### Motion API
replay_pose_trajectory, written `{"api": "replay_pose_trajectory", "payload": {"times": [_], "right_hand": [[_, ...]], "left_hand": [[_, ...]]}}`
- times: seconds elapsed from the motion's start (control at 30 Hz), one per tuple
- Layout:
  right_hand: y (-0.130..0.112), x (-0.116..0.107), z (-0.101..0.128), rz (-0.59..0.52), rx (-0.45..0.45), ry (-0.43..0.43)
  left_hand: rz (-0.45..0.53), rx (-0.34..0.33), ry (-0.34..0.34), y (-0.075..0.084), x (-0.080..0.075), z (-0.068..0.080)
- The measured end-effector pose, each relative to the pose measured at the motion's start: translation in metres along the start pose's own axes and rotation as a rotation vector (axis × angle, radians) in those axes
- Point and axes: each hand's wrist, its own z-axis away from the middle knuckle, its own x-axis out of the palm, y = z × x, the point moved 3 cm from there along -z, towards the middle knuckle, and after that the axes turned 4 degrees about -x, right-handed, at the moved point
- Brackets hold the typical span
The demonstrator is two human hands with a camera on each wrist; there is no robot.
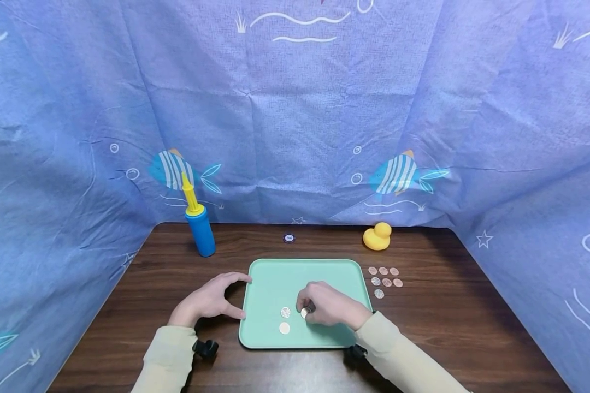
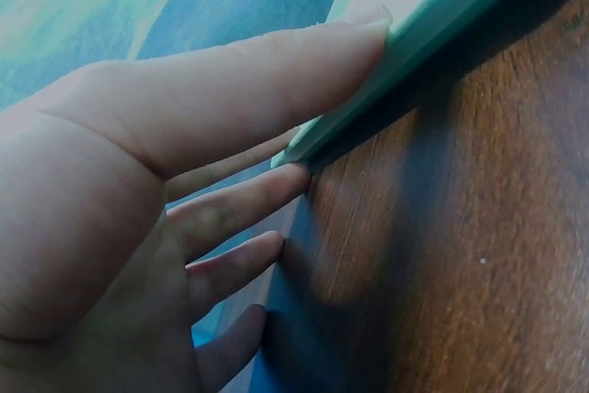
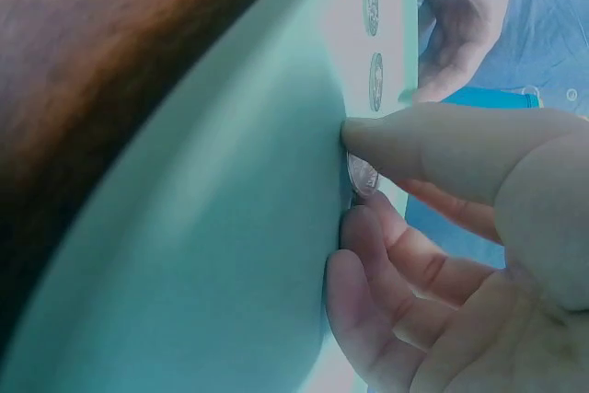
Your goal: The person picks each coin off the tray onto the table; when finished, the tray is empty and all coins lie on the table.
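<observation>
Head view: left hand [image 1: 207,302] open, thumb and fingers braced on green tray's [image 1: 275,273] left edge. Right hand [image 1: 328,305] pinches a silver coin [image 1: 305,313] on the tray floor, beside two more coins [image 1: 285,320].

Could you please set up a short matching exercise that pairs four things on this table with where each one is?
Things:
1. yellow duck
2. blue and yellow pump
3. coin in the right hand
4. loose coins

Places:
A. on the bare wood right of the tray
B. standing at the back left of the table
C. on the green tray, pinched by fingertips
D. at the back right, beyond the tray's far corner

Pairs: 1-D, 2-B, 3-C, 4-A
</observation>
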Motion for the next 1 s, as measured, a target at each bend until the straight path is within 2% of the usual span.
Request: {"api": "replay_pose_trajectory", "payload": {"times": [0.2,0.53,1.0], "right_hand": [[0.002,0.0,0.003,-0.029,-0.039,-0.004],[0.016,-0.004,0.014,-0.193,0.018,0.017],[0.042,-0.029,0.048,-0.214,0.056,0.129]], "left_hand": [[-0.003,0.0,0.001,0.001,0.0,0.001],[-0.005,0.011,-0.009,0.003,0.0,0.002],[-0.013,0.015,-0.004,0.0,0.0,0.001]]}}
